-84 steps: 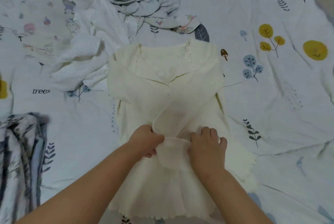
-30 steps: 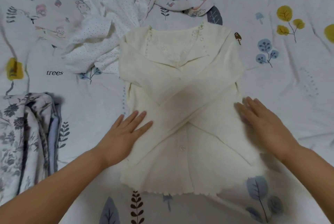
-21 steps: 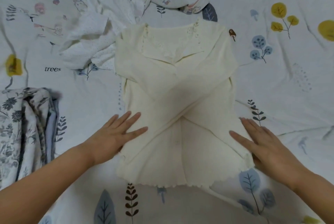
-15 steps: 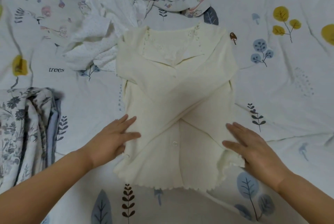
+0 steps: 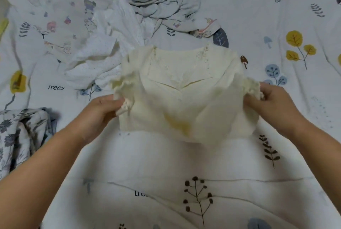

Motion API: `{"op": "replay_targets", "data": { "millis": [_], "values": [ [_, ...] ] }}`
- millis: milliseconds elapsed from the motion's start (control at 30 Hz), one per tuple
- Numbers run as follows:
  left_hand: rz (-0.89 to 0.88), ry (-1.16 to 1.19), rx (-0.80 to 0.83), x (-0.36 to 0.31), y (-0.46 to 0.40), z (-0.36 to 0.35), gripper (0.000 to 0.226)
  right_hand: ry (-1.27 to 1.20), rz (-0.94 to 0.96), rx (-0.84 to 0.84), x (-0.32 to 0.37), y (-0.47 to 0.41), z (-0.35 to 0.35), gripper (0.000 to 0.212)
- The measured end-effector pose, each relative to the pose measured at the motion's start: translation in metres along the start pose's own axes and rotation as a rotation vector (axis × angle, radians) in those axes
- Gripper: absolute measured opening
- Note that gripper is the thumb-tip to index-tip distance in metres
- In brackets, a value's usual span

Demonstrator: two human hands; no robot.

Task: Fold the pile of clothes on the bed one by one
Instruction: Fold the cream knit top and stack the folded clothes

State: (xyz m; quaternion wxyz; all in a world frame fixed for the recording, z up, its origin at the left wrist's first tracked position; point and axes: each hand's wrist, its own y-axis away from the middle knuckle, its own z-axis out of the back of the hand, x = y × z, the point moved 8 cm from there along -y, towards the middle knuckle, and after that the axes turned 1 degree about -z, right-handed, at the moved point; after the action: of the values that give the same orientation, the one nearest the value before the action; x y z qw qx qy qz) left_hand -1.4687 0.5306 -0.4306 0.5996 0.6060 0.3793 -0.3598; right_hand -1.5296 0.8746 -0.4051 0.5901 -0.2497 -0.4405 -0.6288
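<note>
**Hem Lifted Toward the Collar**

The left hand (image 5: pixel 103 110) pinched the scalloped lower corner of the cream knitted cardigan (image 5: pixel 181 95) on its left side, fingers curled round the frilled edge, and the right hand (image 5: pixel 271 106) gripped the matching corner on the right. Between them the lower half was raised and doubled up toward the lace-trimmed neckline, while the upper part lay on the white bed sheet printed with trees and leaves (image 5: pixel 166 173).

The knit looked light, soft and limp; it sagged in the middle between the two grips, so holding both hem corners apart and taut seemed the sensible way to keep the fold square. Its ruffled edge appeared delicate and likely to stretch if tugged.

Beyond the collar, the pile of white and pale grey unfolded clothes (image 5: pixel 132 16) lay close, just touching the cardigan's upper left. A grey floral-print folded fabric (image 5: pixel 22 136) sat well apart at the left. Bare sheet lay nearest the person.
</note>
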Motion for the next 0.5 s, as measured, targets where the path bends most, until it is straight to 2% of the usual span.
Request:
{"op": "replay_targets", "data": {
  "millis": [67,167,233,300,367,400,500],
  "values": [
    [0.122,0.038,-0.145,0.017,-0.026,0.008,0.027,-0.048,-0.11,-0.068,-0.013,-0.023,-0.001,0.006],
    [0.333,0.035,-0.367,0.047,-0.046,0.018,0.032,0.009,-0.327,-0.102,-0.047,-0.042,-0.01,0.041],
    [0.352,-0.121,-0.395,0.051,-0.052,0.017,0.04,0.119,-0.416,-0.078,-0.059,-0.043,-0.015,0.056],
    [0.222,-0.422,-0.405,0.034,-0.056,0.014,0.037,0.247,-0.406,-0.041,-0.058,-0.043,-0.018,0.051],
    [0.035,-0.599,-0.448,0.011,-0.056,0.01,0.021,0.351,-0.331,-0.087,-0.046,-0.045,-0.011,0.046],
    [-0.037,-0.613,-0.473,0.0,-0.056,0.01,0.013,0.359,-0.268,-0.149,-0.036,-0.046,-0.007,0.045],
    [-0.167,-0.488,-0.597,-0.024,-0.06,0.02,0.023,0.219,-0.13,-0.359,-0.007,-0.055,0.009,0.04]
  ]
}}
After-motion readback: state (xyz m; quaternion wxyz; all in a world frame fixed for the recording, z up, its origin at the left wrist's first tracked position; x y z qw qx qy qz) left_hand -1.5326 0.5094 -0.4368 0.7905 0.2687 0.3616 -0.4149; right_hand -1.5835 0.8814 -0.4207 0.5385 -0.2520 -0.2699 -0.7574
